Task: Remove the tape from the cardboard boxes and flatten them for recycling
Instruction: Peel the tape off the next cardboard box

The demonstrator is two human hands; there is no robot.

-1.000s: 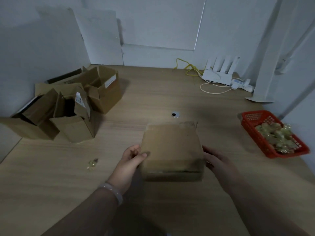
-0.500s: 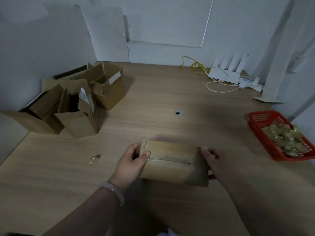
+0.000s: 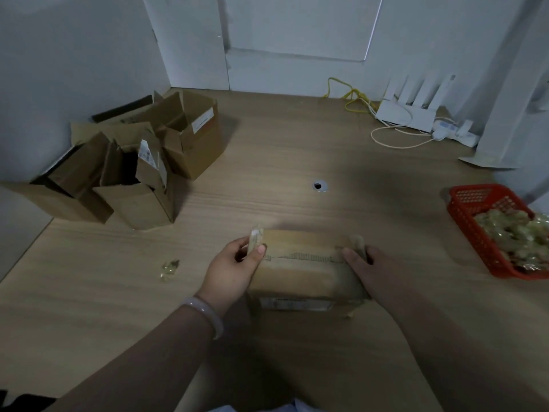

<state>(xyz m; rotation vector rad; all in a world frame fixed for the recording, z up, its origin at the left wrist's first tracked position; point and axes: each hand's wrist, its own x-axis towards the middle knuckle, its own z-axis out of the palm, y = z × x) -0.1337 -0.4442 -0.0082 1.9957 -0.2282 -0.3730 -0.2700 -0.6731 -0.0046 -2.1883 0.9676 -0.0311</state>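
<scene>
Tape (image 3: 306,257) runs along the top seam of a small brown cardboard box (image 3: 306,281), which lies on the wooden table (image 3: 89,292) directly between the two hands, a printed label on its near side. The left hand (image 3: 231,266) pinches the tape's lifted end between thumb and curled fingers, at the box's corner beside it. The right hand (image 3: 368,272) clamps the opposite end, thumb flat on the top by the seam; its fingers go down the far side and are hidden. A crumpled tape scrap (image 3: 170,267) lies just left of the left hand, and opened cardboard boxes (image 3: 133,173) stand well beyond it. Right of the right hand, a red basket (image 3: 472,221) is cut off by the frame edge, and its pale contents are hard to make out.
</scene>
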